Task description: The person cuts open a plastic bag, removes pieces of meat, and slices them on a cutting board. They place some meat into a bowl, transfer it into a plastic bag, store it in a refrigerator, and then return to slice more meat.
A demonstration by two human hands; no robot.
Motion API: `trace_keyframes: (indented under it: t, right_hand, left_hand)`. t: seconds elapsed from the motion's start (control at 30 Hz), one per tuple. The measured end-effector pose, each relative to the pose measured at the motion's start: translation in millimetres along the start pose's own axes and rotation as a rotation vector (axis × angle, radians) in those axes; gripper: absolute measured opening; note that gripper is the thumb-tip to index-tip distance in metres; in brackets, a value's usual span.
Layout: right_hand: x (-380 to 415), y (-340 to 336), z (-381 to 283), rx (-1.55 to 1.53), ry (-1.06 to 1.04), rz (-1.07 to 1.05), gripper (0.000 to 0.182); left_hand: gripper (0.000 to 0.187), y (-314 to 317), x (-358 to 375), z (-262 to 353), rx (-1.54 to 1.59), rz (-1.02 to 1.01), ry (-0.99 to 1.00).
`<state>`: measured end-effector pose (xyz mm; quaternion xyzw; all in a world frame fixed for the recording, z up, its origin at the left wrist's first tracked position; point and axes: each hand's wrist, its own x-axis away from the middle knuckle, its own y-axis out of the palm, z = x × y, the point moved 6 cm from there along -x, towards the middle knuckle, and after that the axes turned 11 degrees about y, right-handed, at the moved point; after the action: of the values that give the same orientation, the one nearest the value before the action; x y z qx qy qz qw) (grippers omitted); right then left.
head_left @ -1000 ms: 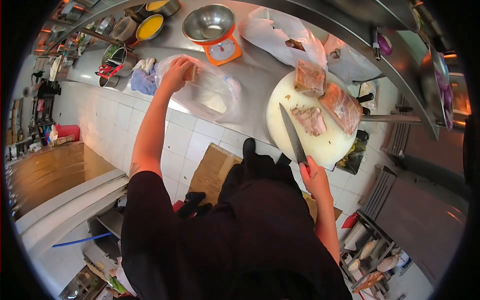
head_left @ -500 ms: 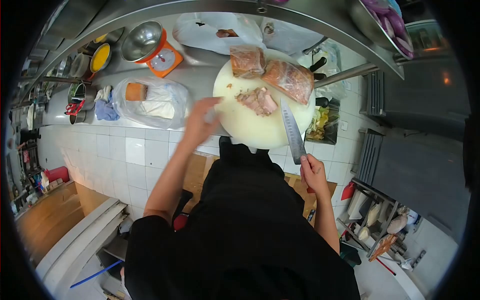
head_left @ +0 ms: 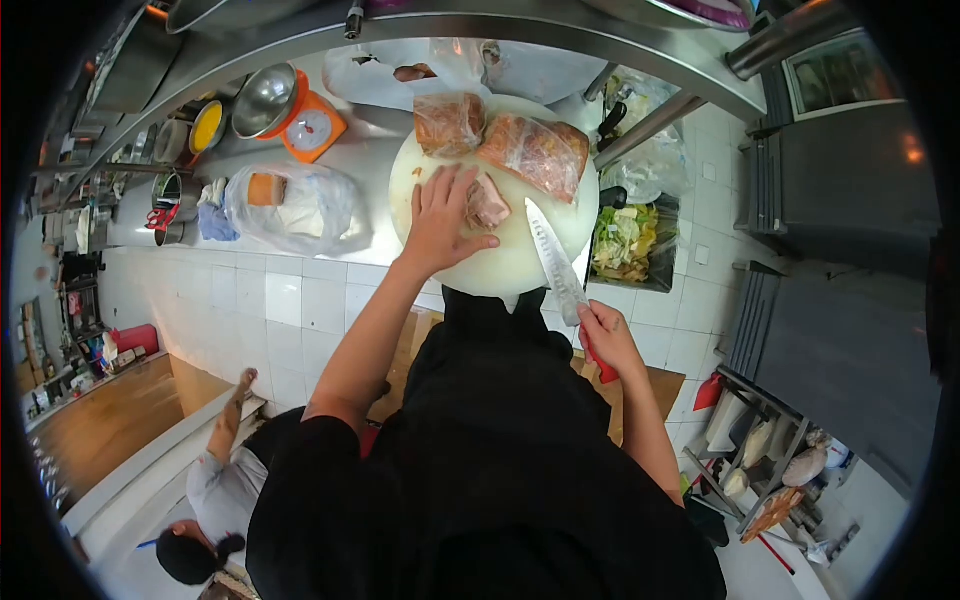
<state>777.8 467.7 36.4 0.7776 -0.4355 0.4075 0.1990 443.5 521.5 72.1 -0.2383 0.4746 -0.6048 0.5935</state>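
The right hand (head_left: 612, 340) is squeezing the red handle of the knife (head_left: 556, 262), just right of the middle of the frame. The blade is pointing up and left, and its tip is sitting just to the right of the cut meat (head_left: 490, 203), with a small gap between them. The left hand (head_left: 438, 222) is lying palm down with its fingers spread out, and it is not closing around anything. Its fingers are pointing up, and the meat is lying right beside them, on their right side. Whether the fingers are touching the meat is hard to tell.

The meat is resting on the round white board (head_left: 515, 268), in the upper middle of the frame. Above the meat, a wrapped chunk (head_left: 448, 124) is sitting near the board's top left edge. A bigger wrapped slab (head_left: 538, 156) is lying to the right of that chunk.

Farther out, at the upper left, a metal bowl (head_left: 264, 102) is sitting on an orange scale (head_left: 327, 122). Below them, a clear bag (head_left: 335, 210) is holding a brown block (head_left: 266, 190). A blue rag (head_left: 216, 223) is lying to the left of the bag. Right of the board, a dark bin (head_left: 662, 268) is holding green and yellow scraps (head_left: 624, 242). At the lower left, another person (head_left: 228, 490) is reaching an arm up.
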Motion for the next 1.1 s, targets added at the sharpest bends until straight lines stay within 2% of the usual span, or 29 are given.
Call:
trace_keyframes:
  t: [0.03, 0.1, 0.2, 0.3, 0.37, 0.57, 0.63, 0.77, 0.83, 0.87, 0.93, 0.97, 1.0, 1.07, 1.1]
  right_hand:
    - [0, -1, -1, 0.009, -0.024, -0.011, 0.038]
    - [1, -4, -2, 0.026, -0.029, -0.010, 0.038]
    - [-2, -9, 2, 0.043, -0.045, -0.004, 0.039]
    - [1, -13, 7, 0.049, -0.044, 0.011, 0.039]
    - [4, -16, 6, 0.057, -0.040, 0.016, 0.039]
    - [11, -23, 4, 0.075, -0.056, 0.046, 0.039]
    - [14, -22, 1, 0.063, -0.077, 0.065, 0.038]
    - [17, -17, -1, 0.097, -0.115, 0.103, 0.039]
    - [15, -15, 5, 0.123, -0.167, 0.126, 0.039]
    - [13, -14, 3, 0.145, -0.216, 0.145, 0.040]
    - [15, -12, -2, 0.142, -0.191, 0.153, 0.041]
    - [14, -10, -5, 0.157, -0.205, 0.167, 0.041]
    - [14, -10, -7, 0.174, -0.213, 0.182, 0.041]
    - [18, -8, -13, 0.195, -0.203, 0.194, 0.042]
    - [7, -9, -2, 0.162, -0.232, 0.183, 0.041]
  left_hand:
    - [0.092, 8, 1, -11, -0.006, -0.003, -0.006]
    - [0.096, 25, 6, -26, 0.154, -0.013, 0.121]
    - [0.098, 23, 21, -38, 0.212, -0.016, 0.074]
    - [0.091, -14, 3, 8, 0.033, -0.023, 0.075]
    - [0.090, 4, -11, 23, -0.003, -0.052, 0.055]
    - [0.074, 18, -39, 19, -0.029, -0.193, -0.032]
    - [0.075, 8, -25, 9, 0.514, 0.031, -0.009]
    - [0.074, 15, -2, 1, 0.575, 0.116, -0.043]
    - [0.067, 6, -3, 1, 0.666, 0.399, 0.099]
    - [0.067, 0, -3, 5, 0.639, 0.424, 0.119]
    - [0.066, -12, 5, 2, 1.092, 0.579, -0.136]
    - [0.065, -31, 6, 1, 1.249, 0.636, -0.202]
    - [0.065, -56, 5, 4, 1.228, 0.667, -0.178]
    - [0.061, -95, 18, -5, 1.738, 1.036, -0.280]
    - [0.063, -122, 27, -10, 1.598, 1.092, -0.229]
